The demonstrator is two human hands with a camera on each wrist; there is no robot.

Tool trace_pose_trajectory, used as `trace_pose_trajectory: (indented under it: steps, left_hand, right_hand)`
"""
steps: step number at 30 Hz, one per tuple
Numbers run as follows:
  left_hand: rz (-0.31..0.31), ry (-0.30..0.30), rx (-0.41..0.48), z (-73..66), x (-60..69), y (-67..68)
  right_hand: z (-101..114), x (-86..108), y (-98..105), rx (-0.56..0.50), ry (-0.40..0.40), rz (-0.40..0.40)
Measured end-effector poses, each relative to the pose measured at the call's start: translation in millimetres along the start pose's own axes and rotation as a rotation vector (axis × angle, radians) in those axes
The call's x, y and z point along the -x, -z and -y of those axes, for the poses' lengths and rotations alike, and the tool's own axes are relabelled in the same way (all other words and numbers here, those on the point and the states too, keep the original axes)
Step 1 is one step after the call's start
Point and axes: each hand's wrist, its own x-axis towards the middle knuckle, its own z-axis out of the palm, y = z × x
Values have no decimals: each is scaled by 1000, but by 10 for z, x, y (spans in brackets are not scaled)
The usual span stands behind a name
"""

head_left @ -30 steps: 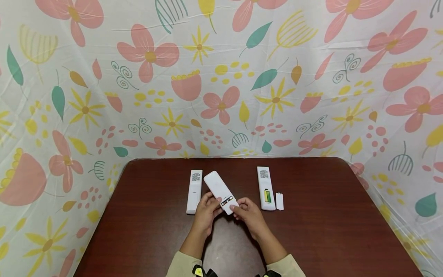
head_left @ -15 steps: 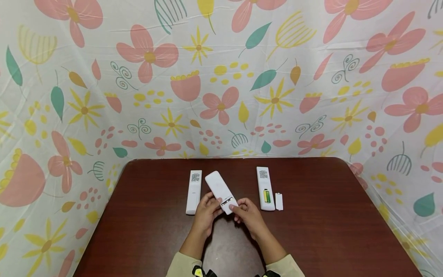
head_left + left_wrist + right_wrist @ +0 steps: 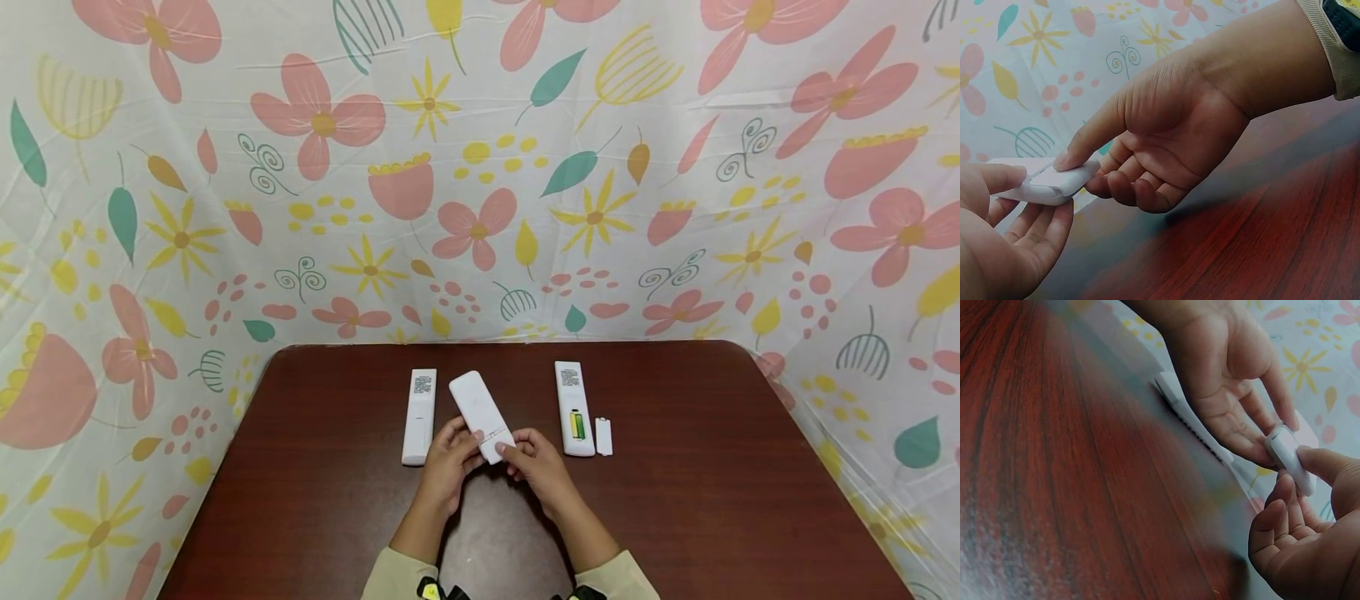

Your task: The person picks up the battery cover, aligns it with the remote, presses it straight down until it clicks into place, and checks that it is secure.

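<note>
A white remote (image 3: 478, 408) is held at a slant above the table between both hands, its back side up. My left hand (image 3: 447, 462) grips its lower left edge, thumb on top and fingers beneath. The thumb of my right hand (image 3: 547, 475) presses on a white cover piece (image 3: 1060, 181) at the remote's lower end, and the other fingers curl near its edge. Only a thin dark line shows beside the cover in the head view. In the right wrist view the remote (image 3: 1291, 459) is seen end-on between the two hands.
Left of the held remote, another white remote (image 3: 419, 417) lies on the brown table (image 3: 675, 500). At right lies a third remote (image 3: 574, 408) with a green and yellow battery picture, and a loose white cover (image 3: 603, 437) beside it. Flowered cloth (image 3: 480, 192) surrounds the table.
The dark slot with batteries that showed in the held remote has narrowed to a thin line under the cover piece. The remote has turned slightly more upright; both hands keep their hold.
</note>
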Motion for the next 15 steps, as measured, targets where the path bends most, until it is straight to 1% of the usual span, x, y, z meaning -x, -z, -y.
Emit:
trace_pose_trajectory:
  steps: [9, 15]
  left_hand:
    - [10, 20, -6, 18, -19, 3]
    - [34, 5, -15, 21, -5, 3]
  right_hand:
    - [1, 5, -3, 22, -4, 14]
    - [18, 23, -6, 34, -1, 21]
